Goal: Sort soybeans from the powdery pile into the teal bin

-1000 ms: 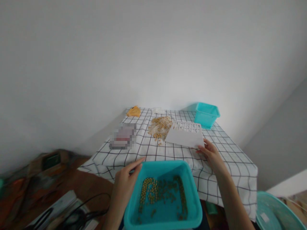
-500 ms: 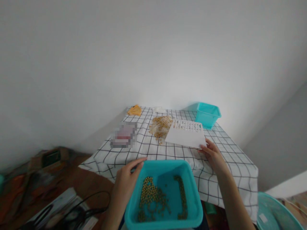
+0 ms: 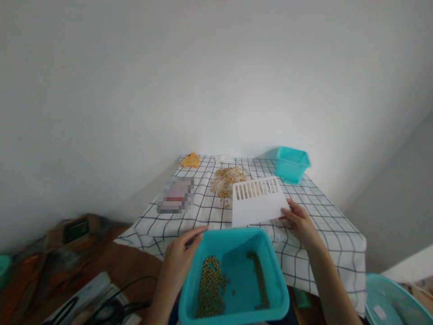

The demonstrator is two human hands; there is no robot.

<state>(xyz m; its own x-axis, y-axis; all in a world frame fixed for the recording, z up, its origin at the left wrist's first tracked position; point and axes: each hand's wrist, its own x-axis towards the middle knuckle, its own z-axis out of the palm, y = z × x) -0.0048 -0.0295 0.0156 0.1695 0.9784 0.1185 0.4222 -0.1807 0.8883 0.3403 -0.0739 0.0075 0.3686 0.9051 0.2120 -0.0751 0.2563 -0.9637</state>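
Observation:
My left hand (image 3: 182, 250) grips the upper left rim of a turquoise plastic basin (image 3: 243, 233), which sits low in front of me. Small round beans (image 3: 210, 289) lie heaped along the basin's left side, with a narrow strip of them on the right. In my right hand (image 3: 296, 216), a thin white board (image 3: 259, 210) is pinched by its right edge, a row of slots along its far side. It is tilted over the near part of the table, just beyond the basin. Past the board's left corner, a spread of yellowish beans (image 3: 226, 180) covers some cloth.
The table wears a white checked cloth (image 3: 206, 212). A second turquoise basin (image 3: 292, 164) stands at the back right, a yellow cloth (image 3: 191, 160) at the back left. A blurred-out packet (image 3: 176, 194) lies on the left. Right of the table is a large teal tub (image 3: 389, 293).
My right hand has turned the slotted board and brought it nearer the basin. Beans in the basin have slid into a tighter heap on the left. My left hand keeps its hold on the rim.

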